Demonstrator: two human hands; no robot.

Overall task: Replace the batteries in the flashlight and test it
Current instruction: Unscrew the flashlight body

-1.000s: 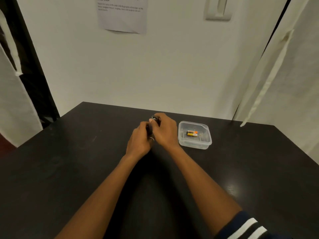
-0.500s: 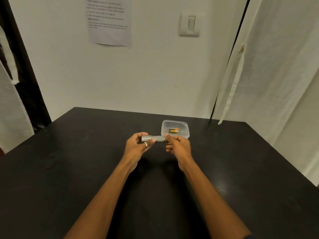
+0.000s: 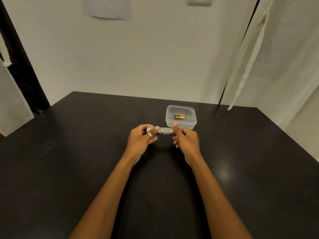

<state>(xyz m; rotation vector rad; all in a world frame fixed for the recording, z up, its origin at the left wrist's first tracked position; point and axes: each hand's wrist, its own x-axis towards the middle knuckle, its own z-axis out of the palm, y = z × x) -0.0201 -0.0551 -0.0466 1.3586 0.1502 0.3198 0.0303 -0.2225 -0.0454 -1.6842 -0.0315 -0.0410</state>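
Note:
A small silver flashlight point(image 3: 165, 131) lies level between both hands, a little above the black table point(image 3: 69, 152). My left hand point(image 3: 140, 140), with a ring on one finger, grips its wider left end. My right hand point(image 3: 185, 141) pinches its right end between thumb and fingers. Just behind the right hand stands a clear plastic container point(image 3: 181, 125) with a yellow and orange battery point(image 3: 179, 116) lying inside.
The table meets a white wall at its far edge. A sheet of paper point(image 3: 106, 7) and a light switch point(image 3: 198, 0) hang on the wall. White curtains hang at the left and right table edges.
The hands were clasped together around the flashlight; they have spread apart and now hold it level by its two ends. The view has shifted.

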